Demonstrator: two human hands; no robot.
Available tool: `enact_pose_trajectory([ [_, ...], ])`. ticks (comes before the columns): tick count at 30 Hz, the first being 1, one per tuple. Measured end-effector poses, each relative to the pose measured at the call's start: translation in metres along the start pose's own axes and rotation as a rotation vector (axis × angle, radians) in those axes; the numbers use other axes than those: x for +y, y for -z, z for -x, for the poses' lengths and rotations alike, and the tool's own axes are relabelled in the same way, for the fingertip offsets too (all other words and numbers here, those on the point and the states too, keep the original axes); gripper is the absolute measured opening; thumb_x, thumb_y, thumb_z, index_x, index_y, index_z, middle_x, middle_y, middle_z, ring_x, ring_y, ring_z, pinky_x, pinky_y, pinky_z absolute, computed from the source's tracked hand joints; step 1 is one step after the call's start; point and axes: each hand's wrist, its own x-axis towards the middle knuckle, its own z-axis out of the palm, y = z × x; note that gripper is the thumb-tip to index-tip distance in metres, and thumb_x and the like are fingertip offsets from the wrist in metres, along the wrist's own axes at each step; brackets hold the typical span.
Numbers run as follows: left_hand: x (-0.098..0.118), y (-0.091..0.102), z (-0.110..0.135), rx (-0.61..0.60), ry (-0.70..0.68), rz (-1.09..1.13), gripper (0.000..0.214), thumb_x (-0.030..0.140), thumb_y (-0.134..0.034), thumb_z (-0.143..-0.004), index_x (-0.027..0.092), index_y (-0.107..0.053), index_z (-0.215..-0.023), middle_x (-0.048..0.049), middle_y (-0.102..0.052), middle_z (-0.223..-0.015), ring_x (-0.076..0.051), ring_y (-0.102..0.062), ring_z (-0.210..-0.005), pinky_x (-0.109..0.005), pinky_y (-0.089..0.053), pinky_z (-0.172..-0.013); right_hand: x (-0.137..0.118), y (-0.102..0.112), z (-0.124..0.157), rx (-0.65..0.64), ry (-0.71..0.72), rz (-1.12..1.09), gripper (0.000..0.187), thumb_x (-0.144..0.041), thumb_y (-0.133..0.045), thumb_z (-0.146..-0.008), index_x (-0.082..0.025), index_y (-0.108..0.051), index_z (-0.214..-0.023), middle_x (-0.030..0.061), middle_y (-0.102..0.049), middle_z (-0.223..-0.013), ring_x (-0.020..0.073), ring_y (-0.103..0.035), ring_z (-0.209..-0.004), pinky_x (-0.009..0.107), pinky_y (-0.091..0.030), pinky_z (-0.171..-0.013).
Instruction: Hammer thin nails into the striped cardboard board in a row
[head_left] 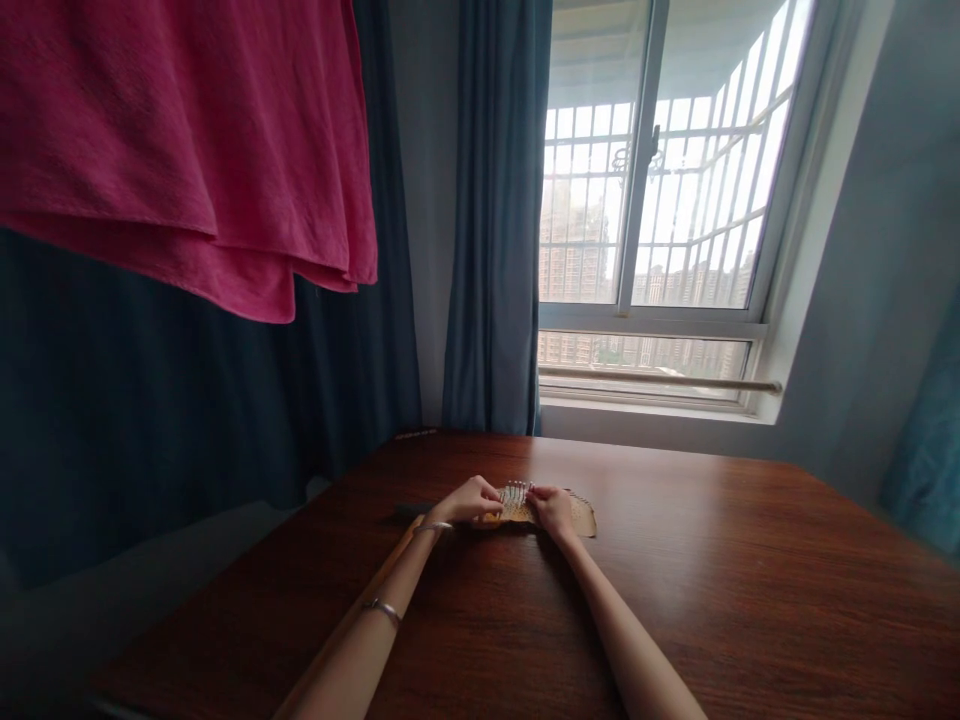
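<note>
- Blue curtain [495,220] and barred window [652,200] stand behind a brown wooden bench [720,590]; a pink cloth [180,150] hangs at upper left.
- Near the bench's far edge lies one tan piece [584,517], between and under the two hands, its right end reaching past the right hand [553,510].
- Both hands are apart from each other, fingers curled closed on the piece: the left hand [472,500] at its left end, the right farther along by a row of thin prongs [517,487].
- Two bracelets [384,610] circle the left arm.
- Fingers cover part of the piece; the prongs are too small to count.
- Pink cloth and both forearms are cut off by the frame.
</note>
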Motion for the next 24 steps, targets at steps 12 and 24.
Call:
enact_pose_trajectory([
  [12,0.005,-0.015,0.004,-0.585,0.291,0.02,0.026,0.038,-0.074,-0.048,0.015,-0.064,-0.053,-0.0001,-0.056,-0.045,-0.01,-0.045,-0.038,-0.022,-0.035,-0.04,0.007,-0.004,-0.002,-0.005,0.039,0.04,0.027,-0.033,-0.051,-0.083,-0.017,-0.056,-0.105,0.0046,-0.057,-0.11,0.0187,-0.057,-0.09,0.036,-0.049,-0.075],
  [24,0.004,-0.014,0.004,-0.304,0.221,-0.181,0.034,0.045,-0.073,-0.046,0.015,-0.06,-0.048,0.0016,-0.051,-0.041,-0.011,-0.044,-0.039,-0.022,-0.032,-0.043,0.014,-0.007,-0.006,-0.003,0.07,0.068,0.026,-0.033,-0.05,-0.085,-0.018,-0.056,-0.106,0.0053,-0.057,-0.111,0.0176,-0.057,-0.09,0.036,-0.049,-0.076],
])
